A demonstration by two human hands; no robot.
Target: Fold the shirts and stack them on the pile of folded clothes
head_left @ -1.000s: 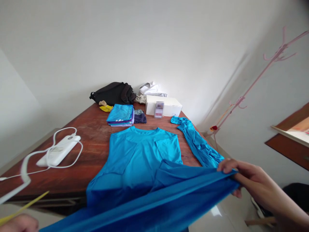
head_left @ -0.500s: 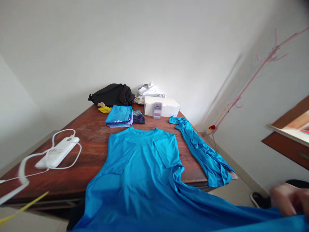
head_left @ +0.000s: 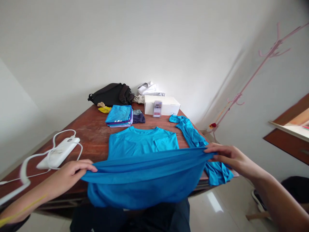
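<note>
A blue shirt [head_left: 142, 138] lies with its neck and shoulders flat on the brown wooden table [head_left: 93, 138]. Its lower part is lifted and stretched sideways between my hands, with the bottom sagging over the table's front edge. My left hand [head_left: 80, 167] pinches the cloth at the left corner, beside the white power strip. At the right corner my right hand [head_left: 218, 153] grips the cloth between thumb and fingers, in front of a second, crumpled blue garment [head_left: 193, 135] along the table's right side.
Folded clothes [head_left: 119, 115] are stacked behind the shirt. Further back are a black bag [head_left: 111, 94] and a white box [head_left: 166, 104]. A white power strip [head_left: 59, 153] with cables lies left. A pink coat stand [head_left: 256, 72] leans at right.
My left hand has come into view holding the shirt's left corner. My right hand has moved left and up, bringing the shirt's lower part over the table's front edge.
</note>
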